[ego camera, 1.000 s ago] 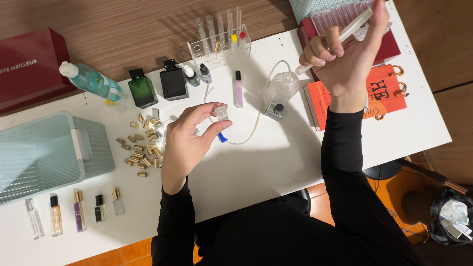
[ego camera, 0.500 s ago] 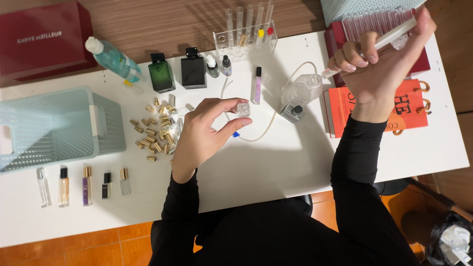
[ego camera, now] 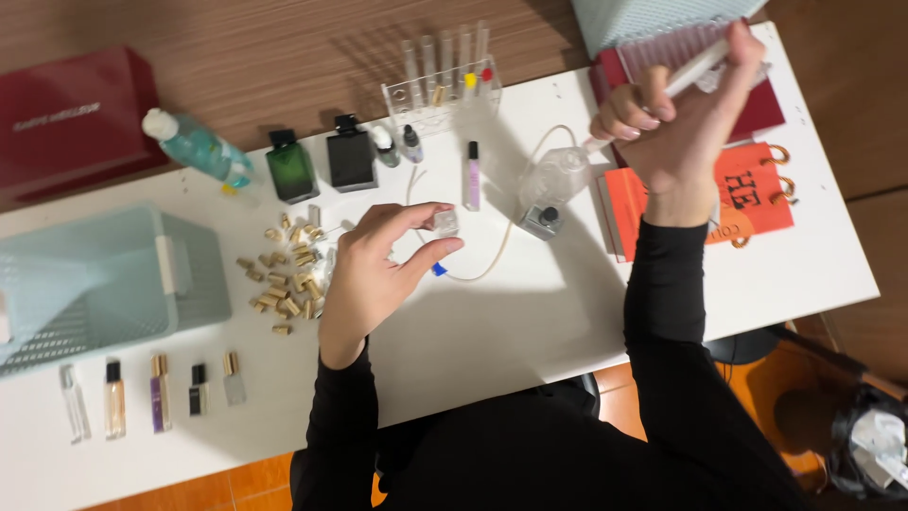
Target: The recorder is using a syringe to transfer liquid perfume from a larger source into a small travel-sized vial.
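Observation:
My left hand (ego camera: 374, 274) pinches a small clear glass bottle (ego camera: 445, 223) between thumb and fingers just above the white table (ego camera: 530, 312). My right hand (ego camera: 686, 118) is raised at the far right and grips a clear syringe (ego camera: 695, 68) pointing down-left. A thin tube (ego camera: 506, 237) loops across the table from the syringe tip, past a clear plastic bottle (ego camera: 553, 173) lying beside a small grey-capped bottle (ego camera: 541, 220), to a blue end near my left thumb. A slim purple vial (ego camera: 471, 178) lies just beyond the left hand.
A pile of gold caps (ego camera: 284, 274) lies left of my left hand. A pale green basket (ego camera: 90, 284), a test tube rack (ego camera: 443, 80), green (ego camera: 290, 168) and black (ego camera: 351, 158) bottles, a blue pump bottle (ego camera: 194, 149), several small vials (ego camera: 151, 393), an orange bag (ego camera: 747, 194) and a red box (ego camera: 71, 118) stand around.
The view has shifted a little between frames. Both hands keep the same grip and pose; the left hand stays on the small bottle, the right stays raised with the syringe.

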